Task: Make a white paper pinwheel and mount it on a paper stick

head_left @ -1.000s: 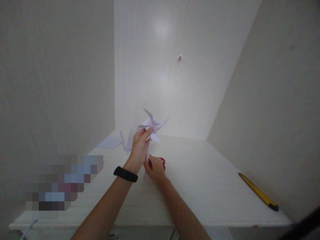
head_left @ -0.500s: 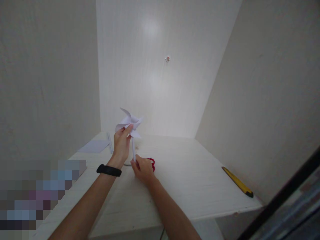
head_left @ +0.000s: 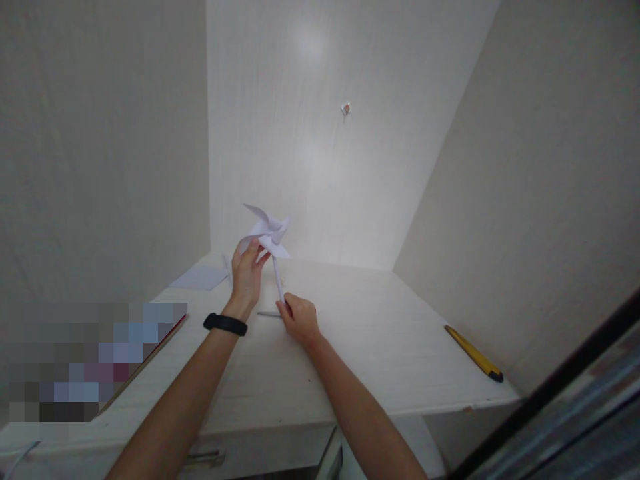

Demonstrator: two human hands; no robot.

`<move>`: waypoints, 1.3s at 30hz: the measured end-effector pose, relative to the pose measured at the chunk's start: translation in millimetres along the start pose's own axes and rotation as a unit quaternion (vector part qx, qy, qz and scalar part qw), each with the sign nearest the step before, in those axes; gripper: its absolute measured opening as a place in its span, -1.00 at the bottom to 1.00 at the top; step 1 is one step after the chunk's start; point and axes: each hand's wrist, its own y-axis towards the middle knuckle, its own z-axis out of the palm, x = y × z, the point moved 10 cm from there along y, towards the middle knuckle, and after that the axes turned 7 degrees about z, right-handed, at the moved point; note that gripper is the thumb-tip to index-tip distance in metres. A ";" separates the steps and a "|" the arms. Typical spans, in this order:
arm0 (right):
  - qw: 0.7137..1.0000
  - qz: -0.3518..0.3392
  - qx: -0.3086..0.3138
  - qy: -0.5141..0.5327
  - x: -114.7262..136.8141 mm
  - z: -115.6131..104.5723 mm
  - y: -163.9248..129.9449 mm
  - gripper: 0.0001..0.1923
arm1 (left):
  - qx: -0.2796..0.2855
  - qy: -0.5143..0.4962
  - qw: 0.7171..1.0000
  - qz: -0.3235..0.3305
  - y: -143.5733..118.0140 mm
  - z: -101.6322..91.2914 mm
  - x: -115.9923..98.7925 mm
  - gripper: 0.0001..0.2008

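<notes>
1 paper pinwheel [head_left: 267, 231] held above the pale tabletop [head_left: 380, 360]: left hand [head_left: 247, 277] pinches a blade, right hand [head_left: 300, 319] clamps its stick low. 1 yellow cutter [head_left: 473, 353] lies well right of it, 1 paper sheet [head_left: 199, 278] left; white walls.

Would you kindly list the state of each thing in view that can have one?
Paper pinwheel: folded, held upright off the table on its stick.
Left hand: closed on a pinwheel blade.
Right hand: gripping the stick's lower end.
Yellow utility knife: lying flat by the right wall, untouched.
Paper sheet: lying flat at the back left.
</notes>
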 end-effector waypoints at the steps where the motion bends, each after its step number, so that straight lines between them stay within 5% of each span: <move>1: 1.000 -0.003 0.000 -0.005 0.3 -0.8 -0.3 -0.70 | -0.001 0.003 1.000 -0.002 0.5 -0.3 0.3 -0.73; 10: 0.999 -0.007 -0.013 -0.045 -4.7 -4.9 0.5 -0.67 | 0.033 0.006 0.999 0.026 5.3 7.4 -20.6 -0.67; 31: 0.996 -0.008 -0.023 -0.089 -1.7 -3.5 0.3 -0.65 | 0.047 0.007 0.998 -0.029 -3.1 15.2 -3.6 -0.79; 39: 0.994 -0.031 -0.036 -0.096 6.6 -6.2 -1.4 -0.68 | 0.030 0.011 0.999 0.031 -3.2 18.7 -20.4 -0.84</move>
